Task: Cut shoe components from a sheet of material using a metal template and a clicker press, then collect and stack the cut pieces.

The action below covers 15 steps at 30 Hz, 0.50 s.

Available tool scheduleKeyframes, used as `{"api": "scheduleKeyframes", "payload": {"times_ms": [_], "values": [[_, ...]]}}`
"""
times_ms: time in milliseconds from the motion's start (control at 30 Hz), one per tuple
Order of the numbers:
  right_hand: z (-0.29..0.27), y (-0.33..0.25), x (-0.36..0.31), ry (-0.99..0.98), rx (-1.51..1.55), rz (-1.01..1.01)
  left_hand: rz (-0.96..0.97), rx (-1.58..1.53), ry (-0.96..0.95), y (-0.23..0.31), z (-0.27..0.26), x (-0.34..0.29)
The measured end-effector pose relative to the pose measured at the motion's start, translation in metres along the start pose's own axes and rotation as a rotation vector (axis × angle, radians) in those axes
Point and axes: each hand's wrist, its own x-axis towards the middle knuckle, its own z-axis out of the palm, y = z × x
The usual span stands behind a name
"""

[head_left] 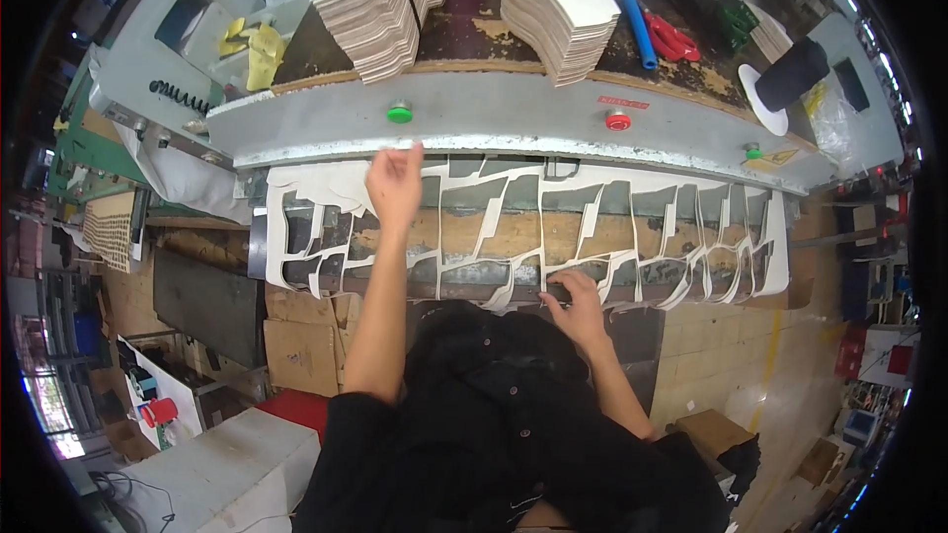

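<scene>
The person is standing at a cutting press, working over a white sheet (296,199) that is lying across the bed with rows of shapes already punched out, leaving a lattice of thin strips.

The left hand (395,183) is reaching up toward twelve o'clock, fingers loosely curled, close under the grey front rail (494,118) and just below the green button (399,114). It is hovering over the far edge of the sheet; whether the fingertips are pinching that edge cannot be told from this view.

The right hand (576,298) is lying at about five o'clock from the left, on the near edge of the bed. Its fingers are bent over the near edge of the sheet and pressing on it; a full closed grasp cannot be confirmed.

Above the rail, at twelve o'clock, two stacks of cut pieces (558,10) are standing on the top shelf, with a blue tube (632,15) and red scissors (673,38) at one o'clock. A red button (618,120) is sitting right of the green one.

Judgement: the step in hand appears to be clearing the spent lattice off the bed. The next move is calling for a secure hold at both edges and an even lift, since the thin strips are looking liable to tear or snag.
</scene>
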Motion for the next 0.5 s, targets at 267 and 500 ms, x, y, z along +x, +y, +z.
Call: {"api": "scheduleKeyframes", "payload": {"times_ms": [267,500], "values": [[-0.018,-0.012,-0.019,-0.075,-0.029,0.076,0.143,0.287,-0.804,0.021,-0.058,-0.150],[-0.014,-0.028,-0.008,-0.194,-0.248,0.025,0.299,0.495,-0.710,0.017,-0.062,-0.200]]}}
